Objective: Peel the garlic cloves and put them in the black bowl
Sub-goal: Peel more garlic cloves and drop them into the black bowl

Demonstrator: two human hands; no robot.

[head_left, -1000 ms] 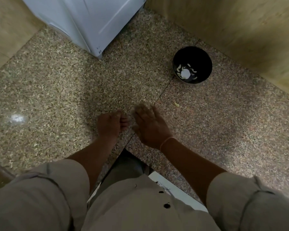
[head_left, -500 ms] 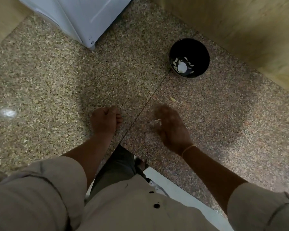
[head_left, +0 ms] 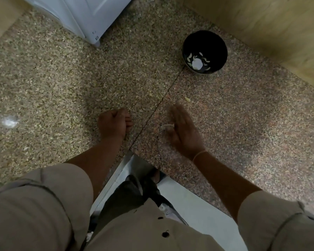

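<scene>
The black bowl (head_left: 204, 51) stands on the granite surface (head_left: 62, 78) well beyond the blurred right hand (head_left: 182, 130), whose grip lies spread with a pale sliver (head_left: 168, 125) at its fingertips, while the left hand (head_left: 113, 124), farther from the bowl, is fisted on something I cannot see.

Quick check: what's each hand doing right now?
Left hand: closed in a fist; contents hidden.
Right hand: open, blurred, a thin pale sliver at its fingers.

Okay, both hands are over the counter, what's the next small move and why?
Probably carry the closed left hand to the black bowl. It looks curled around something hidden, maybe a clove, while the blurred right hand is open beside a pale scrap.
</scene>
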